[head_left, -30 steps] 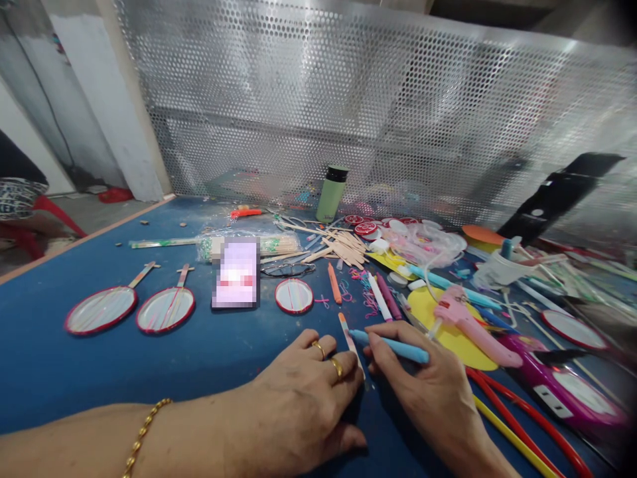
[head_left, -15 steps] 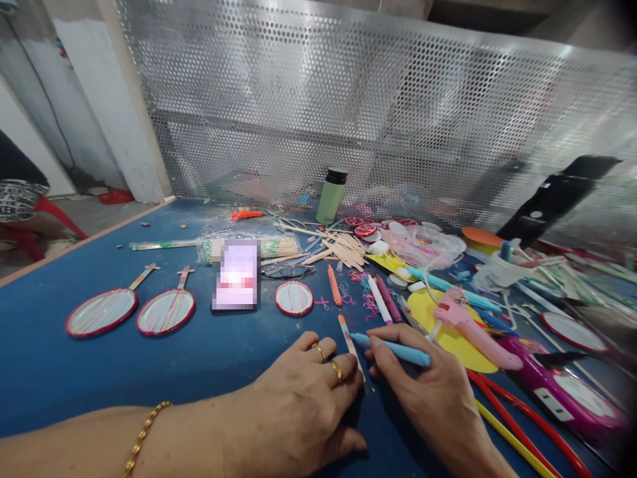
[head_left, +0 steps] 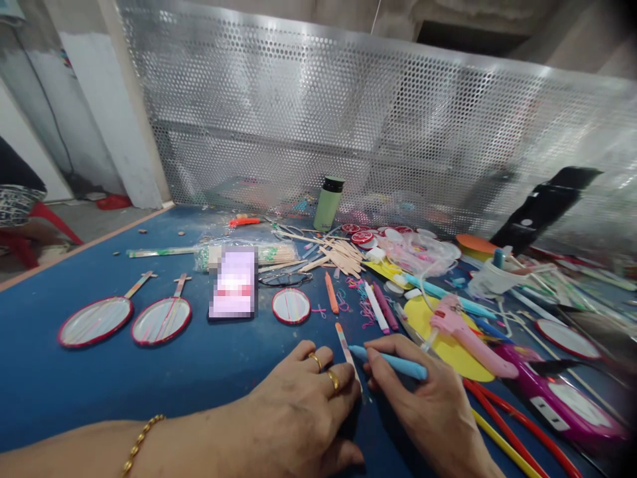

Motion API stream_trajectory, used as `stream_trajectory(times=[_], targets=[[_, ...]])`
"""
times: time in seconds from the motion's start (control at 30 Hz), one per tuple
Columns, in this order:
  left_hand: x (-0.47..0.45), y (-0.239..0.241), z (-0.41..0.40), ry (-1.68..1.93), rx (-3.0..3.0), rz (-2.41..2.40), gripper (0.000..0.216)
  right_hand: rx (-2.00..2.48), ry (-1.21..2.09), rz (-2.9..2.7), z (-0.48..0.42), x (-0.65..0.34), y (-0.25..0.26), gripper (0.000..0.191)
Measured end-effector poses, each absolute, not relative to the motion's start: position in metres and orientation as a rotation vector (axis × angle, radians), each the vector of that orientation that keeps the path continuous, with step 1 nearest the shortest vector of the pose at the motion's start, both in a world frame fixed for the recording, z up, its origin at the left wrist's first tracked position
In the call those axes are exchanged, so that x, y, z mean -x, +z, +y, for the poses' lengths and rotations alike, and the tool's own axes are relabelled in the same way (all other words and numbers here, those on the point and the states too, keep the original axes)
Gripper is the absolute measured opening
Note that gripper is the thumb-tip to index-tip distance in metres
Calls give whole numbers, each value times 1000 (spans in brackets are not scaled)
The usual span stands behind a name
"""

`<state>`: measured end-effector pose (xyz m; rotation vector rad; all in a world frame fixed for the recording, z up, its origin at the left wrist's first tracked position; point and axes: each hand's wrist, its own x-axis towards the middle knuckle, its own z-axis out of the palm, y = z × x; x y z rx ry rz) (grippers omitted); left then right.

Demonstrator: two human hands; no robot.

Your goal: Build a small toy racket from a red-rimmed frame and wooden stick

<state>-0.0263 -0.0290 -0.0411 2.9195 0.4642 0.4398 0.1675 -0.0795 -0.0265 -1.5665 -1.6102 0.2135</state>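
A slim wooden craft stick (head_left: 342, 336) lies on the blue table, its far end coloured orange with other tints below. My left hand (head_left: 311, 405), with two gold rings, holds the near part of the stick down; its fingers hide that end. In my right hand (head_left: 423, 398) is a light blue marker (head_left: 398, 364), gripped like a pen, its tip at the right edge of the stick. Just beyond lie an orange marker (head_left: 331, 292), a white marker (head_left: 377, 307) and a purple marker (head_left: 385, 305). A small red-rimmed disc (head_left: 291, 306) rests ahead of my left hand.
Two red-rimmed discs with stick handles, one here (head_left: 162, 320), lie left of a phone (head_left: 233, 285). Loose craft sticks (head_left: 343, 255) are heaped near a green bottle (head_left: 328, 204). On the right are a pink glue gun (head_left: 462, 332) and a purple device (head_left: 557, 398). A perforated metal panel (head_left: 298, 99) stands behind.
The view has tipped up slightly, so the table things appear a little lower. The marker tip sits slightly nearer me along the stick. Both hands keep their holds.
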Motion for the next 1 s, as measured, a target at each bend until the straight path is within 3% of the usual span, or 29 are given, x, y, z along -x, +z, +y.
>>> stream_trajectory(times=[0.27,0.5,1.0], targets=[[23,-45,-25,407,-3046,432,60,1441,20,-1699,-82,-177,-25,22],[22,-49,-21,483,-3078,417,61,1569,-482,-2070,-79,-198,-7,34],[23,-37,-25,379,-3054,447,59,1917,-511,-2513,1,-193,-4,30]])
